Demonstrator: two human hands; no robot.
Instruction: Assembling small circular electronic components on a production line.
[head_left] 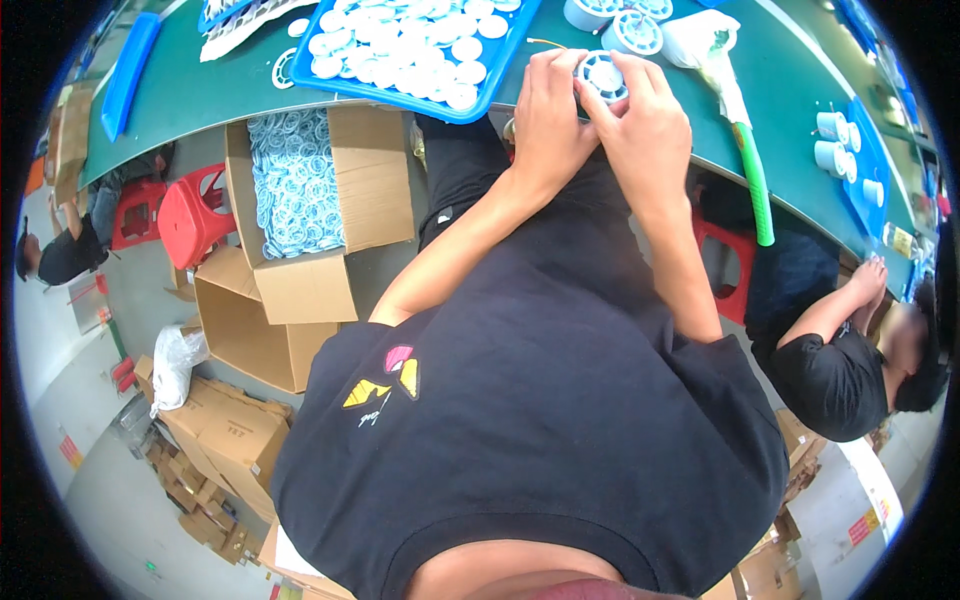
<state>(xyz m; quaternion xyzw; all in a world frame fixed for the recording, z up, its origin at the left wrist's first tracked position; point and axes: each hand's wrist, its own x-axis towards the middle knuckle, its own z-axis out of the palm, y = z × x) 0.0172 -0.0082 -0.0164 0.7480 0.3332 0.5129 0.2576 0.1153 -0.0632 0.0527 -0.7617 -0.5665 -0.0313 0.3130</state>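
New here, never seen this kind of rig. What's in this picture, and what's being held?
No robot: these are a person's bare hands. The view comes from the left of two head-worn fisheye cameras looking down, so straight edges bend. The left hand and right hand hold a round white part between their fingers. On the green table are a blue tray of white discs, more white parts and something with a green handle.

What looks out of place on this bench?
Mildly odd: two white round pieces lie on the green table outside the blue tray heaped with white discs. Also, the green-handled tool seems to jut past the table's edge.
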